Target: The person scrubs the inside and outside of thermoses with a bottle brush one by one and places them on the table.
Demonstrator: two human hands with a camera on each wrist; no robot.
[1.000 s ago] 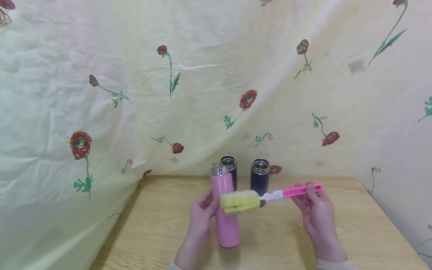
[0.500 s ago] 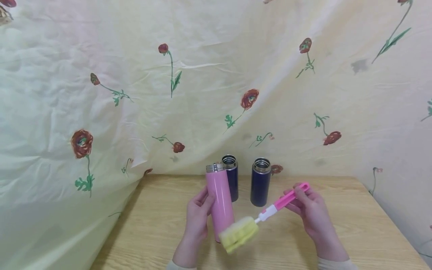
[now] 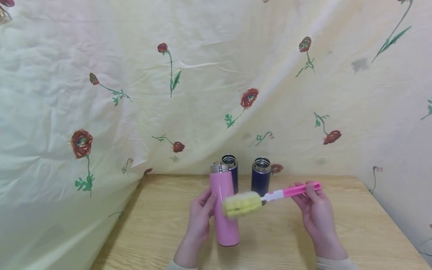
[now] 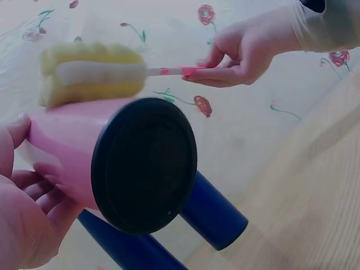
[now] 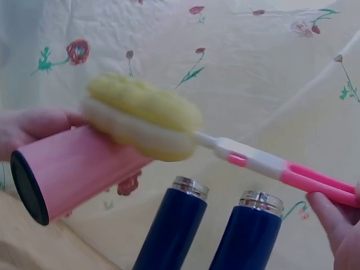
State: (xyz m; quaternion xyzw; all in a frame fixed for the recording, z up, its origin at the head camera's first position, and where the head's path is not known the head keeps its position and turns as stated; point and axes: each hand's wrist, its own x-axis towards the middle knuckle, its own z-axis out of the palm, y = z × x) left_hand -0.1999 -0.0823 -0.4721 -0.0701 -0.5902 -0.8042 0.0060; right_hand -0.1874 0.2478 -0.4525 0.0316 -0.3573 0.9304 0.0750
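My left hand (image 3: 200, 213) grips a pink thermos bottle (image 3: 227, 228) round its side, held up off the table and slightly tilted. Its steel neck is bare, and its dark base (image 4: 146, 166) faces the left wrist camera. In my right hand (image 3: 317, 212), fingers and thumb pinch the pink handle of a bottle brush (image 3: 298, 190). The brush's yellow and white sponge head (image 5: 140, 115) lies against or just in front of the bottle's side; the left wrist view shows it along the pink wall. The sponge is a little blurred.
Two dark blue bottles stand upright without lids at the back of the wooden table (image 3: 152, 225): one bottle (image 3: 260, 182) on the right, the other (image 3: 233, 176) partly behind the pink one. A flowered cloth (image 3: 202, 93) hangs behind and at the left.
The sponge head swung down to the pink bottle's lower end half a second ago, and is now back up at its middle. The bottle shifted slightly left, then right again. Both grips stay the same.
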